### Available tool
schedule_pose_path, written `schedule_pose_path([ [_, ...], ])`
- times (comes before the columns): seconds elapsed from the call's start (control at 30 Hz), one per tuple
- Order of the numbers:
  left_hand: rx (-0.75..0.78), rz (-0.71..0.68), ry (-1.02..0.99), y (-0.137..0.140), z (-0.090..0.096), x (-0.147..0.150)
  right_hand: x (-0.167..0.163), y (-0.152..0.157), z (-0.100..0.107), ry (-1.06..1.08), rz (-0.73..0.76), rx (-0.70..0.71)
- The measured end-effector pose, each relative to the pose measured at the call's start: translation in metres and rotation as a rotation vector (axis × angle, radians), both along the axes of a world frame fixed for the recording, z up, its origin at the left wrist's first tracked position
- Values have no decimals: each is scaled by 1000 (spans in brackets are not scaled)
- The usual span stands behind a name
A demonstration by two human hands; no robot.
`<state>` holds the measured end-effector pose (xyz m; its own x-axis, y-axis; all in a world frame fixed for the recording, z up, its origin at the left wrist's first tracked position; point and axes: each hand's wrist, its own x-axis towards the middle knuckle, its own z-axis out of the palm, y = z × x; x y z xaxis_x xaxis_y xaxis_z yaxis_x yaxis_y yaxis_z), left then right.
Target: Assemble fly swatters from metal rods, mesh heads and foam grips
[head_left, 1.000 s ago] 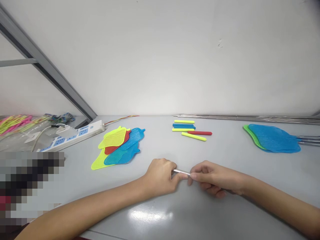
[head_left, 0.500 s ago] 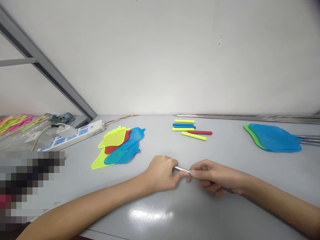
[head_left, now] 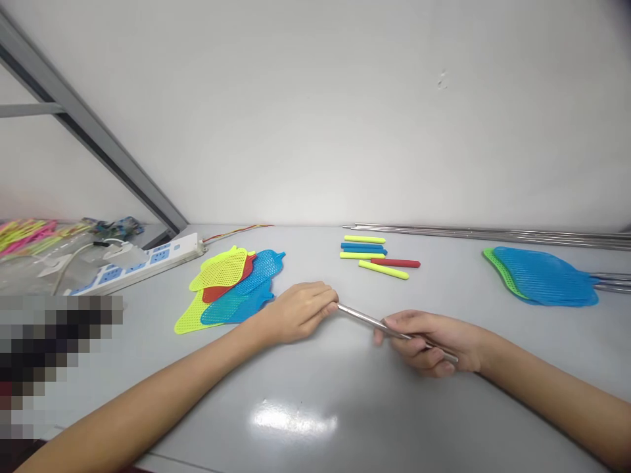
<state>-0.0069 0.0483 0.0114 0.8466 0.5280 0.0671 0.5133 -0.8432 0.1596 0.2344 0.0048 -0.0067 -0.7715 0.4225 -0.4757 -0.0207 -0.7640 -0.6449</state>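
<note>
A thin metal rod (head_left: 362, 316) runs between my two hands over the middle of the table. My left hand (head_left: 303, 312) is closed on its left end, which the fingers cover. Further along, my right hand (head_left: 424, 341) grips the rod, and the right end sticks out past the fingers. Left of my left hand lie several mesh fly swatter heads (head_left: 224, 272) in yellow, red and blue, overlapping in a pile. Beyond the hands, several coloured plastic handle tubes (head_left: 363, 248) lie in a group, with a red tube (head_left: 397, 263) beside them.
Long metal rods (head_left: 493, 233) lie along the wall. At right, blue swatter heads (head_left: 542, 272) with metal shafts rest over a green one (head_left: 503, 272). A power strip (head_left: 148, 263) and plastic bags (head_left: 29, 269) occupy the left, near a grey metal frame (head_left: 108, 138).
My left hand has moved left and away from me. More of the rod now shows between my hands, and its right end is visible in my right hand.
</note>
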Motion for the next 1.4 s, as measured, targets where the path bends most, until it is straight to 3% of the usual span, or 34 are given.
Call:
schedule_pose_path([
  [0.5, 95, -83, 141, -14, -12, 9, 9, 1, 2, -165, 183, -86],
  [1.4, 28, -84, 165, -39, -14, 17, -2, -12, 14, -329, 248, 70],
])
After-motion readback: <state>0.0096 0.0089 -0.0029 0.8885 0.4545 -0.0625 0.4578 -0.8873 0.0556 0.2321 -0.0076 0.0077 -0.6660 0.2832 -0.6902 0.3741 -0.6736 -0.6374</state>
